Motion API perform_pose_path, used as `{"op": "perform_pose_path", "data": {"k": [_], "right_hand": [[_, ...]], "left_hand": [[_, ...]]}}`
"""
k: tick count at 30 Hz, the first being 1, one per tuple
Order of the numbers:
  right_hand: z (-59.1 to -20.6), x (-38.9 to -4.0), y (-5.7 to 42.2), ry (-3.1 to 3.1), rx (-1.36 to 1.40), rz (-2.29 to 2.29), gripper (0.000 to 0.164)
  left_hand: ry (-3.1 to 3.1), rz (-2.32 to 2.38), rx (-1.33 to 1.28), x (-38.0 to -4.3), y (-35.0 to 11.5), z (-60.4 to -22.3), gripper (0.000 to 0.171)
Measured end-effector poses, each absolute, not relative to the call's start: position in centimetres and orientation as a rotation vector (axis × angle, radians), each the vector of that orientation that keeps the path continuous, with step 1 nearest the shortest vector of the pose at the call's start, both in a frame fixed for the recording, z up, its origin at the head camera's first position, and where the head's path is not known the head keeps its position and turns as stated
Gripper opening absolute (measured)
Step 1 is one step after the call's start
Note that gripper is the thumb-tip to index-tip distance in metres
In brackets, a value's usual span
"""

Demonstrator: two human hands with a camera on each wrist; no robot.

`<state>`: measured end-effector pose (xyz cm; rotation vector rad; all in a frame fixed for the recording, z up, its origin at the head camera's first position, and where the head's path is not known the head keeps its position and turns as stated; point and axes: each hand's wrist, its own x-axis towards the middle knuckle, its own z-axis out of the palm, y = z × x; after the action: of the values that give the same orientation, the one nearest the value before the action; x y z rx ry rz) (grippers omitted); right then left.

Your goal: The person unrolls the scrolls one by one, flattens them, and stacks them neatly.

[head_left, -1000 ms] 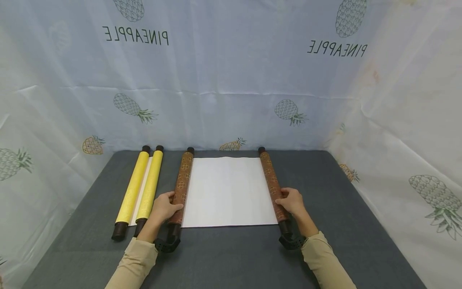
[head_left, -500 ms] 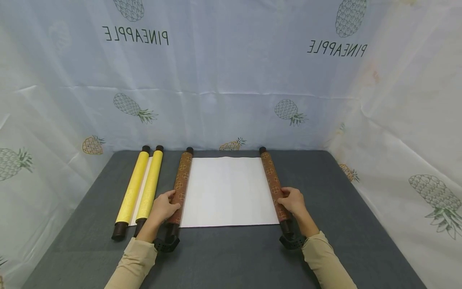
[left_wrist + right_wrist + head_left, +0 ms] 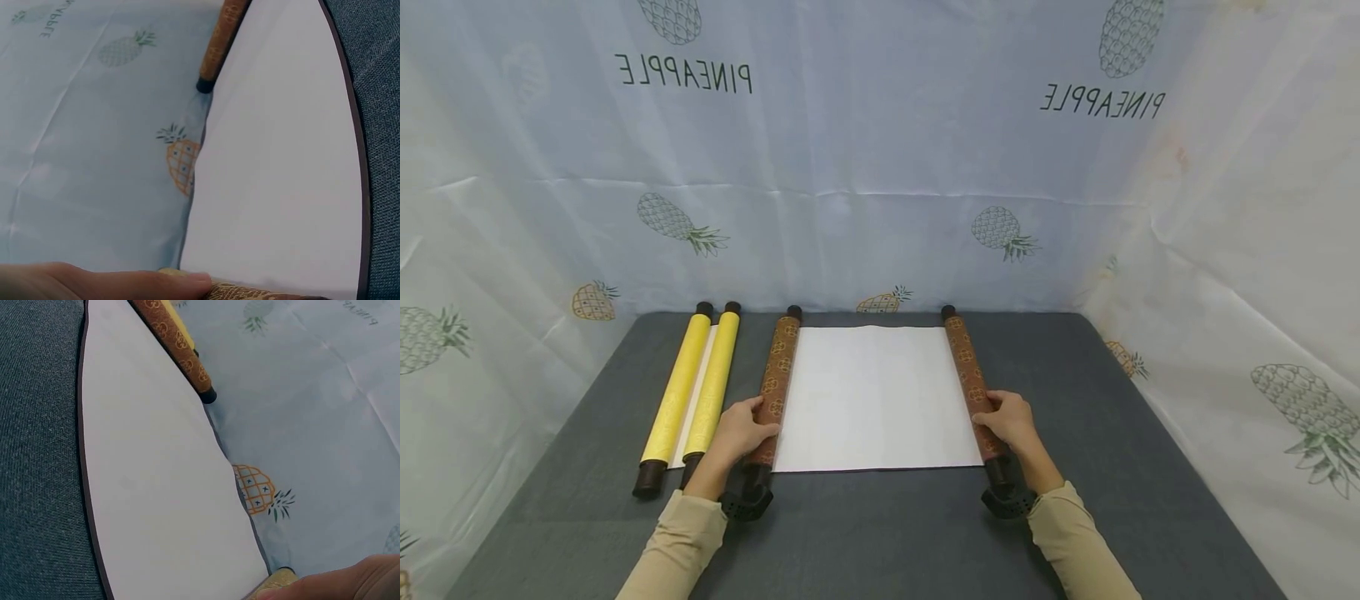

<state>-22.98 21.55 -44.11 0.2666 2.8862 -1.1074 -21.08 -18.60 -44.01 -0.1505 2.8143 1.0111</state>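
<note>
A brown patterned scroll lies partly unrolled on the dark table, its blank white paper (image 3: 876, 400) flat between two rolls with black end knobs. My left hand (image 3: 741, 429) grips the near part of the left roll (image 3: 781, 358), thumb on its inner side. On the other side, my right hand (image 3: 1009, 418) holds the right roll (image 3: 966, 358) in the same way, fingers at the outer side. Each wrist view shows the paper narrowing away towards the opposite roll. A thumb (image 3: 150, 284) lies along the roll at the bottom of the left wrist view.
Left of the brown scroll lies a yellow scroll (image 3: 715, 375), its two rolls close together with a strip of white paper between. The dark table (image 3: 880, 542) ends at the back against a hanging pineapple-print cloth (image 3: 865, 142), which also covers both sides.
The two brown rolls have moved slightly apart, the right one a little rightward and the left one a little leftward, so more white paper shows. The yellow scroll has stayed in place.
</note>
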Motion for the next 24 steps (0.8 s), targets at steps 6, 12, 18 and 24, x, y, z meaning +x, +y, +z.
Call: {"op": "perform_pose_path", "data": {"k": [6, 12, 18, 24], "right_hand": [[-44.23, -22.98, 21.69, 2.898, 0.271, -1.084, 0.056], [-44.74, -22.92, 22.08, 2.899, 0.285, -1.108, 0.054], [-44.75, -22.87, 22.23, 2.914, 0.311, -1.112, 0.052], [-44.61, -22.82, 22.15, 2.931, 0.297, -1.128, 0.051]], "left_hand": [[2.828, 1.022, -0.178, -21.06, -18.81, -43.88, 0.065], [2.826, 1.06, -0.186, -20.75, -18.96, -43.82, 0.062], [2.841, 1.099, -0.185, -20.69, -18.99, -43.79, 0.061], [2.865, 1.094, -0.188, -20.74, -18.97, -43.88, 0.059]]}}
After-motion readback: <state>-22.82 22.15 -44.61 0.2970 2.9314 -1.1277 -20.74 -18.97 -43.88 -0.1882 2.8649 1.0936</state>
